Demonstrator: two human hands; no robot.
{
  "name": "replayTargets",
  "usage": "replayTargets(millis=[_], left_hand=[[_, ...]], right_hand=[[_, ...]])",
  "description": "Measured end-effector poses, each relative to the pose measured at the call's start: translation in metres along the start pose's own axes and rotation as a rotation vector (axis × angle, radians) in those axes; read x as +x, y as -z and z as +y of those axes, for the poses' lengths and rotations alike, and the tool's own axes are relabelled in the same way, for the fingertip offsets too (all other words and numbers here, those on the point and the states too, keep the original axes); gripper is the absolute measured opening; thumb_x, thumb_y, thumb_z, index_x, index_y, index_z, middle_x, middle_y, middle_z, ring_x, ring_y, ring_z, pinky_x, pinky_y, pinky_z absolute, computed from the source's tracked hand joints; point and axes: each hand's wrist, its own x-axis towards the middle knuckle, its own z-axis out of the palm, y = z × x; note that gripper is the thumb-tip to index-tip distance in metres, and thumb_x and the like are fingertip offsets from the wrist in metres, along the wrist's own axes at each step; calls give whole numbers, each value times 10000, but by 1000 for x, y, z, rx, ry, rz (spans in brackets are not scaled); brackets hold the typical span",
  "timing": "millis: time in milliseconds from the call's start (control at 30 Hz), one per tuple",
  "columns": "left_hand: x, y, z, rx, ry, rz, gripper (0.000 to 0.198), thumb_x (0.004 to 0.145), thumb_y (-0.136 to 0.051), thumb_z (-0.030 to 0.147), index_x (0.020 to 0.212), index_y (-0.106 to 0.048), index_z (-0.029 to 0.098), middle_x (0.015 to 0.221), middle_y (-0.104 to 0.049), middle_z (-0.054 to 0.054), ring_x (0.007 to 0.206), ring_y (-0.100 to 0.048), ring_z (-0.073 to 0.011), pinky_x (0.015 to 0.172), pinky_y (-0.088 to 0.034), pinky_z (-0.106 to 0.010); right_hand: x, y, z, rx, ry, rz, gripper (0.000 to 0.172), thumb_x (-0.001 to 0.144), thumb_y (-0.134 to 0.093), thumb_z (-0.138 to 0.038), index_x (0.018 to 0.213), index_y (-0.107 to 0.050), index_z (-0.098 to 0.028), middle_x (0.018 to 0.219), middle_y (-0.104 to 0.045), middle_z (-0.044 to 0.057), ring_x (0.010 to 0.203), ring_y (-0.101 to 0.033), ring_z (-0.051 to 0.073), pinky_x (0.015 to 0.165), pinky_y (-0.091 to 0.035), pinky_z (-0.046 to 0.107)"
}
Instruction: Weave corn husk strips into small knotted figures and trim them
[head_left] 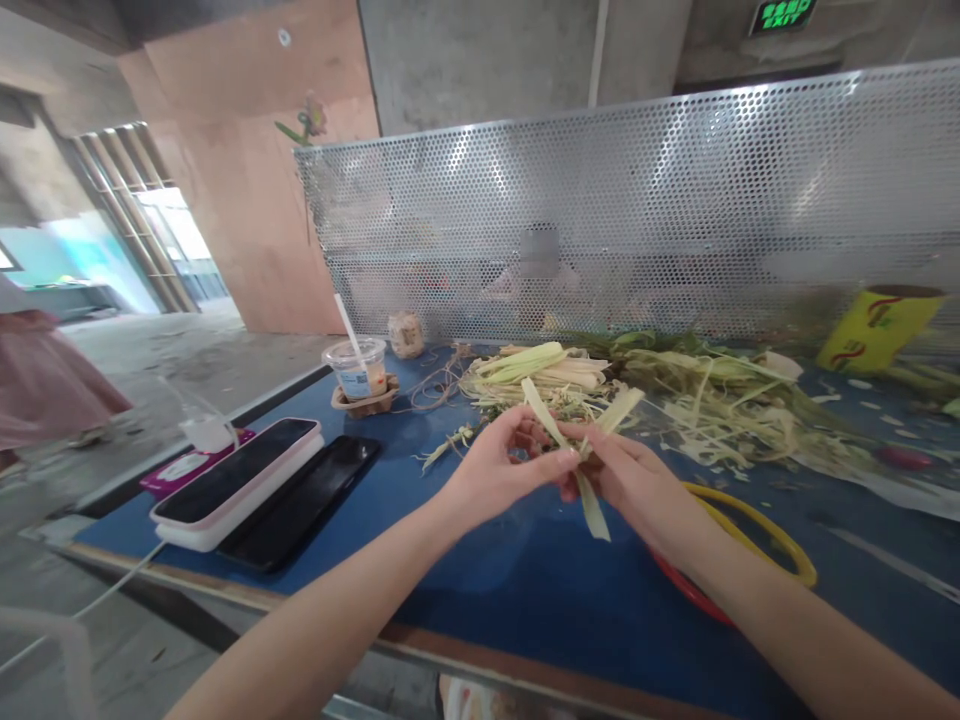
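Observation:
Pale green corn husk strips (595, 512) cross between my two hands above the blue table, two ends pointing up and one hanging down. My left hand (517, 455) pinches them from the left, its thumb lying across the crossing. From the right, my right hand (626, 475) is closed on the same strips, its fingertips partly hidden. Just behind my hands lies a pile of corn husks (540, 368). More loose, shredded husks (720, 400) spread to the right. Under my right forearm lie scissors with yellow and red handles (780, 535), partly covered.
On the left of the blue table (480, 590) are a black phone (304, 510), a white-edged device (240, 475), a magenta packet (180, 470) and a drink cup (358, 370). String (439, 385) and a yellow roll (877, 330) sit farther back, before a perforated metal screen (637, 200).

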Motion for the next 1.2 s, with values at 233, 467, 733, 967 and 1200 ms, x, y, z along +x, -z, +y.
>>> replayTargets(millis=[233, 467, 733, 967, 1200], left_hand=[[0, -6, -6, 155, -38, 2, 265, 731, -579, 375, 819, -611, 127, 689, -591, -25, 609, -479, -104, 542, -355, -210], [1, -8, -5, -55, 64, -60, 293, 747, -556, 390, 837, -634, 122, 698, -641, -32, 659, -557, -131, 618, -408, -228], [0, -14, -9, -253, 108, -135, 242, 663, -659, 337, 753, -642, 114, 672, -619, -28, 658, -556, -120, 688, -436, -255], [-2, -7, -5, -80, 142, -184, 255, 687, -628, 366, 705, -666, 115, 706, -648, -44, 668, -572, -132, 649, -425, -230], [2, 1, -1, -226, 140, -235, 321, 704, -636, 258, 999, -602, 135, 785, -683, -60, 773, -613, -149, 742, -437, -248]], right_hand=[[-1, 2, -5, -474, 187, 185, 347, 826, -414, -453, 1099, -584, -323, 1233, -527, -21, 1207, -376, 221, 1022, -240, 405], [-2, 6, -10, -483, 226, 265, 305, 763, -547, -389, 1004, -653, -237, 1081, -635, 36, 1049, -534, 253, 920, -384, 398], [1, 5, -6, -318, 178, 168, 243, 753, -563, -379, 650, -707, -214, 1030, -660, 34, 1036, -551, 241, 867, -418, 326], [-1, 14, -12, -148, 176, 258, 221, 727, -607, -362, 590, -677, -205, 765, -681, 13, 839, -597, 187, 774, -419, 278], [2, 21, -16, -279, 80, 60, 374, 756, -528, -459, 973, -635, -173, 552, -506, -23, 517, -482, 104, 516, -404, 239]])
